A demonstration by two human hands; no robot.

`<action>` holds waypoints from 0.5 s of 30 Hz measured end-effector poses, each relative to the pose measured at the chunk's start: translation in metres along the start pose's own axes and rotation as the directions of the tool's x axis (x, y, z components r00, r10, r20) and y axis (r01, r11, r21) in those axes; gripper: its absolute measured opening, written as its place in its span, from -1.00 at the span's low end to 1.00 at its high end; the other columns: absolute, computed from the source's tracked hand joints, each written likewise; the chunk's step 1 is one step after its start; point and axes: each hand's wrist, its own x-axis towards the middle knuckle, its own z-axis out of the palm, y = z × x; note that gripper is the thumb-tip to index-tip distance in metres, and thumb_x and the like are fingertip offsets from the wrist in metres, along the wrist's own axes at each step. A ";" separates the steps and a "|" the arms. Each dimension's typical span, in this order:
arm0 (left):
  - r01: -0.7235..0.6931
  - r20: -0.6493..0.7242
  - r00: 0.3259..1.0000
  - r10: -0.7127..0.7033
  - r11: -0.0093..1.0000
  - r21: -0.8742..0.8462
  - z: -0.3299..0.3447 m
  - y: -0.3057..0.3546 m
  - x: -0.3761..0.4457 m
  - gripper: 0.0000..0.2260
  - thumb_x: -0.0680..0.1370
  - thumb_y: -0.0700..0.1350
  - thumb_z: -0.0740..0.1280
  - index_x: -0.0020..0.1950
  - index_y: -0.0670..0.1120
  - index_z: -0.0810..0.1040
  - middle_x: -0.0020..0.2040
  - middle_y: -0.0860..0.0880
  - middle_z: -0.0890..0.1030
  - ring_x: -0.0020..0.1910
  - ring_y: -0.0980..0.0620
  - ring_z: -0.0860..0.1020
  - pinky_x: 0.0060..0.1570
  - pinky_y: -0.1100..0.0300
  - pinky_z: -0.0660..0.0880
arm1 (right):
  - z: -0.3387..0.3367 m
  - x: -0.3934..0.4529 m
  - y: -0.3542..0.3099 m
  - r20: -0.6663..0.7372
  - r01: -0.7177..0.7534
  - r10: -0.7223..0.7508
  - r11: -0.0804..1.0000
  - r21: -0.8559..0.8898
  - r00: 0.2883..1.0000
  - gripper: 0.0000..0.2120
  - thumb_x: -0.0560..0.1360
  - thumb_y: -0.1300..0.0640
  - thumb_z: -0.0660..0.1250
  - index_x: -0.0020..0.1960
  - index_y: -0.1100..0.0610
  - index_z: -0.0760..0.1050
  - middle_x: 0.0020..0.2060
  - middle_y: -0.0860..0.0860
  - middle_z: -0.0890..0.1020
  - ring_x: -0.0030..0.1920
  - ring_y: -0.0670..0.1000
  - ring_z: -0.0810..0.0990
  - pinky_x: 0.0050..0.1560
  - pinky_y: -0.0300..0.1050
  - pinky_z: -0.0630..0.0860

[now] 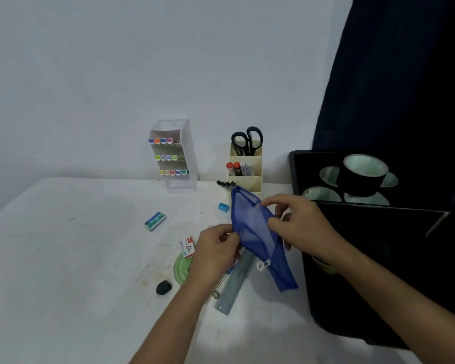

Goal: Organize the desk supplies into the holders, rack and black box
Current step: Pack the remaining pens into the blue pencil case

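From the head view, both hands are holding a blue mesh pouch [258,232] above the table [63,245], near the middle; the left hand [216,248] is pinching its left edge while the right hand [297,224] is pinching the upper right edge, probably spreading the mouth to load it or fold it; a ruler [234,282] and a green protractor [182,269] are lying just beneath, seemingly awaiting sorting; the marker rack [174,156] and the beige holder [245,169] are standing far back against the wall, already partly filled; the black box [365,232] is sitting open at the right, tape rolls [363,177] inside.
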 end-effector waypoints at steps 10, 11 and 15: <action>-0.449 0.403 0.892 0.205 0.309 0.838 0.013 -0.069 0.013 -0.51 0.58 0.20 -0.02 0.51 0.18 0.07 0.58 -0.04 0.01 0.54 -0.19 -0.01 0.47 -0.18 -0.05 | -0.005 0.007 0.005 0.111 0.072 -0.031 0.916 -0.395 0.993 -0.72 0.43 0.18 0.34 0.12 0.17 0.61 -0.17 -0.06 0.45 -0.19 -0.12 0.42 -0.12 -0.29 0.37; -0.437 0.393 0.898 0.197 0.297 0.849 0.014 -0.071 0.017 -0.52 0.60 0.20 -0.05 0.52 0.18 0.05 0.58 -0.04 -0.01 0.54 -0.21 -0.03 0.46 -0.20 -0.05 | -0.003 0.008 0.005 0.128 0.085 -0.033 0.902 -0.424 0.991 -0.72 0.43 0.17 0.34 0.13 0.17 0.60 -0.14 -0.05 0.44 -0.14 -0.11 0.41 -0.10 -0.30 0.36; -0.315 0.280 0.946 0.164 0.259 0.913 0.007 -0.073 0.035 -0.54 0.61 0.18 -0.10 0.50 0.12 0.10 0.55 -0.05 0.10 0.50 -0.26 0.08 0.40 -0.29 0.02 | 0.005 0.016 0.008 0.165 0.147 -0.078 0.876 -0.460 0.983 -0.77 0.44 0.14 0.32 0.07 0.16 0.60 -0.22 -0.09 0.38 -0.19 -0.11 0.37 -0.23 -0.38 0.27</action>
